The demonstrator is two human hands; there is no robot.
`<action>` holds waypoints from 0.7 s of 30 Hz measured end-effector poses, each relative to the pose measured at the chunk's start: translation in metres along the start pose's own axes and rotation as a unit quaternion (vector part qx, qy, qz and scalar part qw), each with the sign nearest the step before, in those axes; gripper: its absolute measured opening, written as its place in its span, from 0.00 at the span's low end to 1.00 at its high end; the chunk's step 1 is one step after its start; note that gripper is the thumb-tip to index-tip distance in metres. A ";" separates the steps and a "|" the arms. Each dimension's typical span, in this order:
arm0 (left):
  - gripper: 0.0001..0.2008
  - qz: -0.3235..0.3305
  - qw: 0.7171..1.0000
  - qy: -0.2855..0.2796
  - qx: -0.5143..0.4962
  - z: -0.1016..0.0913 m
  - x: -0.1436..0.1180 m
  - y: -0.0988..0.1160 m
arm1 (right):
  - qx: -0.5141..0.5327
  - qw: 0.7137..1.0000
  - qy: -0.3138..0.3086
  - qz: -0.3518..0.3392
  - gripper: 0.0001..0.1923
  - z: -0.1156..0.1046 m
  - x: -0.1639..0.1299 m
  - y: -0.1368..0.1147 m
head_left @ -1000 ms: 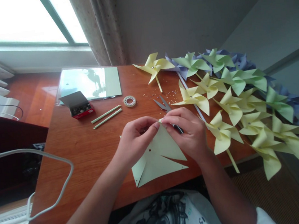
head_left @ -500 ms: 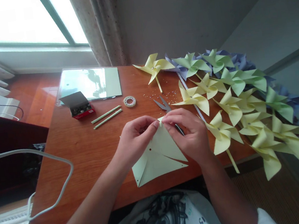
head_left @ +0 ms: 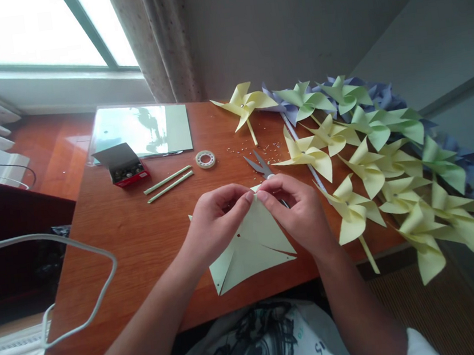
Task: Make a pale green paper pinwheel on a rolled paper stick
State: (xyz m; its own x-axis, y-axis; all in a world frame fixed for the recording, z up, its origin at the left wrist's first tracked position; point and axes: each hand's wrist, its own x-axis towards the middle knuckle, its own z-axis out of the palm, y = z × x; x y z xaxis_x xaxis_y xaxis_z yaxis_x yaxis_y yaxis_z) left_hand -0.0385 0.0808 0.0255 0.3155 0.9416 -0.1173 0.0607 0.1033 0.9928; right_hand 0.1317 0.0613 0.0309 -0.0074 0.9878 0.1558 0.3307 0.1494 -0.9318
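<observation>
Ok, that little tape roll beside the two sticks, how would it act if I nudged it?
The tape roll lies flat on the wooden table, so it would probably slide, not roll. It looks small and thin, likely very light. Tipped onto its edge, it could roll toward the scissors.

Partial letters "DU S" on shirt (head_left: 279, 348)

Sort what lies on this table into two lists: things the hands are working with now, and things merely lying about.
In hand:
- left hand and right hand, pinching one corner of the cut yellow paper square

Lying about:
- scissors
- tape roll
- two paper sticks
- red box
- finished pinwheels
</observation>
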 end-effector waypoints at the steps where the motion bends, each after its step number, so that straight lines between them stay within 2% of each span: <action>1: 0.13 0.000 1.000 0.000 -0.001 0.000 0.000 0.000 | -0.004 1.000 0.000 -0.003 0.03 0.000 0.000 -0.001; 21: 0.10 -0.007 1.000 -0.003 -0.025 0.001 -0.001 0.003 | -0.060 0.997 0.005 -0.047 0.04 -0.001 0.000 -0.005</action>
State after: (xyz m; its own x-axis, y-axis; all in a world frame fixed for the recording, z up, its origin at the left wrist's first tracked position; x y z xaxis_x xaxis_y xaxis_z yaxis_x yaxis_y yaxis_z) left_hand -0.0378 0.0801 0.0290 0.3200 0.9383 -0.1310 0.0186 0.1321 0.9911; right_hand 0.1308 0.0606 0.0354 -0.0348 0.9693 0.2435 0.4392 0.2337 -0.8674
